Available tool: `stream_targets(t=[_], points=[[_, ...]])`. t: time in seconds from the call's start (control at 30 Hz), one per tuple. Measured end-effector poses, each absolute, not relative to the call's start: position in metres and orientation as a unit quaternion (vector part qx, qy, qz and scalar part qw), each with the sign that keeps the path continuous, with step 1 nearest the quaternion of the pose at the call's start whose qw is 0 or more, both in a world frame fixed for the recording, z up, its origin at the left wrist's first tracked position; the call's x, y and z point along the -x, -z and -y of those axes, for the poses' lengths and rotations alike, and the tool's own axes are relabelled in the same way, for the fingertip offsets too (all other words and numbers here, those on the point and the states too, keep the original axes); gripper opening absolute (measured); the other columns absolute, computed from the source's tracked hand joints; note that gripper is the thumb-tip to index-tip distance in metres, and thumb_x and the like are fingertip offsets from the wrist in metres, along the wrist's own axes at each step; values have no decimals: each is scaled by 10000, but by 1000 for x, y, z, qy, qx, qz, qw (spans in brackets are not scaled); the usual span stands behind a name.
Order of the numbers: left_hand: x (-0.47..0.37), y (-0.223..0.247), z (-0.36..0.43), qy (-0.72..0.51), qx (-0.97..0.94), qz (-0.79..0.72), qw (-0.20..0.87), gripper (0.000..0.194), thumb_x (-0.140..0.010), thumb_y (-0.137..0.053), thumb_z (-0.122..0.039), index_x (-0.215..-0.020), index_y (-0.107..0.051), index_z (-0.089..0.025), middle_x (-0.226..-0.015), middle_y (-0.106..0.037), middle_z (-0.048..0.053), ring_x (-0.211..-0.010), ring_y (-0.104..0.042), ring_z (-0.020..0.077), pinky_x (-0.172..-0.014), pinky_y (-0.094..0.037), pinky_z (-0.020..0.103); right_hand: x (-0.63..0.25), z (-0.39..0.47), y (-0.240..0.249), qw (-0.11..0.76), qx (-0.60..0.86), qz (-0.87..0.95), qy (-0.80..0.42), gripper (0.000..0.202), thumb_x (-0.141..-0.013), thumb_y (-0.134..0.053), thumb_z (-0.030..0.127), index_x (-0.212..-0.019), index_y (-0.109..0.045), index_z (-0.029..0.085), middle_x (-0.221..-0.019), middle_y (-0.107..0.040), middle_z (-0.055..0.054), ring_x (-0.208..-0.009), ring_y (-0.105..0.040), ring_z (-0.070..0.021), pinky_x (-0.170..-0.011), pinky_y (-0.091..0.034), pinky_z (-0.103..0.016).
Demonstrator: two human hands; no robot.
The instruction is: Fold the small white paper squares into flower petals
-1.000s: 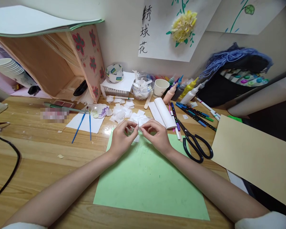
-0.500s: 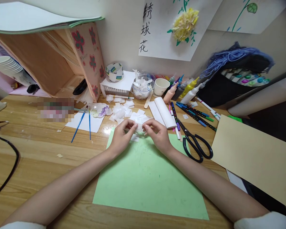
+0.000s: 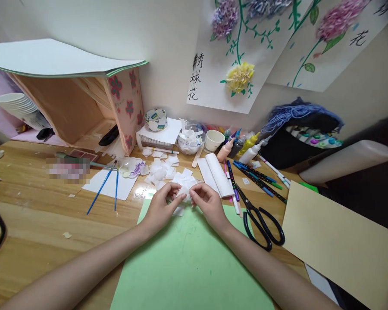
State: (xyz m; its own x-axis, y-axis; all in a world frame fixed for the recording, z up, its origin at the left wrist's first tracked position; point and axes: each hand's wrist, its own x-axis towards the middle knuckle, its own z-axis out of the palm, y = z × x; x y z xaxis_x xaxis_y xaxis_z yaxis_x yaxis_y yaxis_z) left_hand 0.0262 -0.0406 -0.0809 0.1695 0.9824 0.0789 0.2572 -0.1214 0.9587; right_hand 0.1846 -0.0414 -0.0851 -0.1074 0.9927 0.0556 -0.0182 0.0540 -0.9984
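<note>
Between my two hands is a small piece of white tissue paper (image 3: 183,192), pinched at its edges. My left hand (image 3: 165,205) grips one side with thumb and forefinger; my right hand (image 3: 207,204) has its thumb and finger closed on the other side. Both are held over the far edge of a green paper sheet (image 3: 187,262). Just beyond them lies a loose heap of white paper pieces (image 3: 160,170). Another small white scrap (image 3: 178,211) rests on the green sheet below my fingers.
Black-handled scissors (image 3: 260,221), markers (image 3: 258,176) and a white paper roll (image 3: 219,175) lie to the right. Paint bottles (image 3: 225,149), a paper cup (image 3: 214,141) and a bowl of scraps (image 3: 190,140) stand behind. Paintbrushes (image 3: 100,191) rest at left, near a pink box (image 3: 124,107).
The camera view has tilted upward, so more of the wall pictures shows and the desk sits lower. Both hands still pinch the small paper, its angle slightly changed.
</note>
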Motion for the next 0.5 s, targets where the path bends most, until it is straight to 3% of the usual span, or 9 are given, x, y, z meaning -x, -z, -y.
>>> stream_targets(t=[0.23, 0.5], points=[[-26, 75, 44, -407, -615, -495, 459, 193, -829, -569, -361, -812, -540, -171, -779, -571, -1, -715, -514, 117, -668, -407, 223, -184, 43, 84, 456, 465, 572, -500, 194, -804, -612, 372, -850, -635, 185, -819, -623, -35, -666, -547, -131, -574, -451, -245], [-26, 69, 46, -398, -618, -451, 506, 225, -879, -495, -366, -808, -553, -161, -783, -570, 6, -757, -523, 121, -709, -405, 224, -185, 42, 87, 479, 458, 551, -507, 158, -810, -611, 350, -800, -603, 193, -721, -560, 7, -609, -479, -107, -553, -386, -235]])
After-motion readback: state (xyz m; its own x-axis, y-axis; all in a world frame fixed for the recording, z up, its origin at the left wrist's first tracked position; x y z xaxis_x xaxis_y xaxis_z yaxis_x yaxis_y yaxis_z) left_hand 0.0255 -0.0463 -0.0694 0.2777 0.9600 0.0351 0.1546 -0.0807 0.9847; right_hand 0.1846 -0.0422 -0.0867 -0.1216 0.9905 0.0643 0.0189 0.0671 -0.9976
